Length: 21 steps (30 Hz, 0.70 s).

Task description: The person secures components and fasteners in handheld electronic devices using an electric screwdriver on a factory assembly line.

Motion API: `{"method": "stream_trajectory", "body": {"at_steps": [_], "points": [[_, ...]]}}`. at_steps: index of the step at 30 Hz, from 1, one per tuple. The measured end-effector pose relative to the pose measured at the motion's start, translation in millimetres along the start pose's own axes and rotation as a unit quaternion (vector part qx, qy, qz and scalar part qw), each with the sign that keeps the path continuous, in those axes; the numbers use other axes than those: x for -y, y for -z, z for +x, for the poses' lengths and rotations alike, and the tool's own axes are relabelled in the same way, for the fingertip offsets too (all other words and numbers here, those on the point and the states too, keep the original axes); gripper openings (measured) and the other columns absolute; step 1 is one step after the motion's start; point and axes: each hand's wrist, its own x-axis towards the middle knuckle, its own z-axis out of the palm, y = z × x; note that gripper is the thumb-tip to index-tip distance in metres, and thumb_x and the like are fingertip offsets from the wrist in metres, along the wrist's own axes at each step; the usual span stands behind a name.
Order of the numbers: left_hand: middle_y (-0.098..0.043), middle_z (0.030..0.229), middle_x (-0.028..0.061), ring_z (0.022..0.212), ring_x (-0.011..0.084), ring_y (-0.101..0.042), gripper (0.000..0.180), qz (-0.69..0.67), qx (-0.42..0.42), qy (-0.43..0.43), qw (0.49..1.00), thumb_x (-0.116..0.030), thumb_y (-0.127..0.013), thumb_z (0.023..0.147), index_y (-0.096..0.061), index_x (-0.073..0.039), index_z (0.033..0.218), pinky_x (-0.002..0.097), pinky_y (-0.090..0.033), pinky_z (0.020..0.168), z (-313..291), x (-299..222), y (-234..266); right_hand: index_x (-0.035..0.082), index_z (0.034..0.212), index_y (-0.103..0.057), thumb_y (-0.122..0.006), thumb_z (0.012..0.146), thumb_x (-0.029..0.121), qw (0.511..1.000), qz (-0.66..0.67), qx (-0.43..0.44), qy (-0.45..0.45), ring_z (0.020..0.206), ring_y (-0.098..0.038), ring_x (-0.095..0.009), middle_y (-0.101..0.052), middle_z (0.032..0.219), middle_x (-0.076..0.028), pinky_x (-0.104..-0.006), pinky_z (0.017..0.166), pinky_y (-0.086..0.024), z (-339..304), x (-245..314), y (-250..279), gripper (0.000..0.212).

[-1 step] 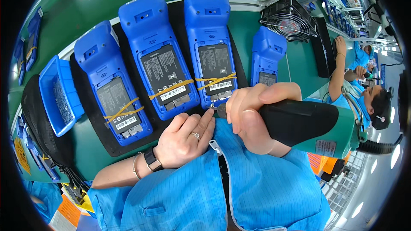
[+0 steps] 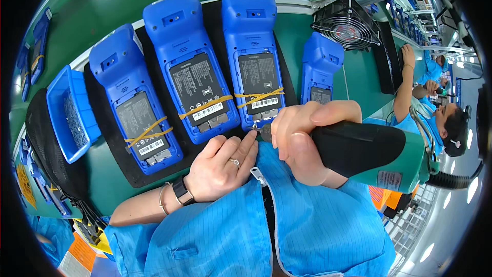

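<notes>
My right hand (image 2: 315, 141) is wrapped round a green and black electric screwdriver (image 2: 379, 154), its bit pointing left. The bit's tip meets the lower end of a blue handheld terminal (image 2: 250, 23), whose black battery (image 2: 258, 77) is crossed by a yellow rubber band (image 2: 259, 96). My left hand (image 2: 223, 166) is closed, its fingertips pressed together beside the bit at that terminal's lower edge; whatever they pinch is too small to make out. Left of it lie another blue terminal (image 2: 179, 36) and a third blue terminal (image 2: 119, 69), both face down with banded batteries.
The three terminals rest on a black mat (image 2: 123, 161). At the left stands a blue bin (image 2: 66, 123) of small screws beside a black mesh bag (image 2: 43, 138). A smaller-looking blue terminal (image 2: 320, 59) and a fan (image 2: 346, 28) are at the right. A co-worker (image 2: 443, 118) sits beyond.
</notes>
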Motion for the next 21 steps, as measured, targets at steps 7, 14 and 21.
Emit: {"method": "stream_trajectory", "body": {"at_steps": [7, 14, 21], "points": [[-0.064, 0.104, 0.0142, 0.079, 0.017, -0.055, 0.029, -0.007, -0.001, 0.001, 1.0, -0.008, -0.061, 0.066, -0.065, 0.002, 0.092, 0.0274, -0.043, 0.068, 0.1, 1.7, 1.9, 0.008, 0.108, -0.037, -0.051, 0.082, -0.011, 0.995, 0.015, 0.077, -0.061, 0.055, -0.051, -0.014, -0.054, 0.076, -0.008, -0.0306, 0.054, -0.043, 4.3, 11.9, -6.6, 0.035], [-0.064, 0.104, 0.0138, 0.079, 0.0176, -0.055, 0.028, -0.028, -0.014, 0.001, 1.0, -0.008, -0.062, 0.065, -0.065, 0.002, 0.091, 0.0282, -0.043, 0.067, -1.1, 2.7, 1.6, -0.002, 0.094, -0.046, -0.058, 0.076, -0.013, 0.996, 0.056, 0.051, -0.045, 0.058, -0.053, -0.014, -0.054, 0.065, -0.009, -0.0247, 0.053, -0.041, 6.4, 3.8, -14.5, 0.024], [-0.064, 0.103, 0.0146, 0.08, 0.0186, -0.057, 0.029, -0.011, -0.031, 0.015, 0.999, -0.008, -0.06, 0.063, -0.065, 0.003, 0.09, 0.0287, -0.043, 0.068, -3.7, -0.5, 4.8, -0.001, 0.098, -0.042, -0.057, 0.078, -0.012, 0.996, 0.083, -0.02, 0.006, 0.064, -0.056, -0.012, -0.057, 0.072, -0.01, -0.0234, 0.059, -0.045, -0.9, -0.7, -18.1, 0.028]]}}
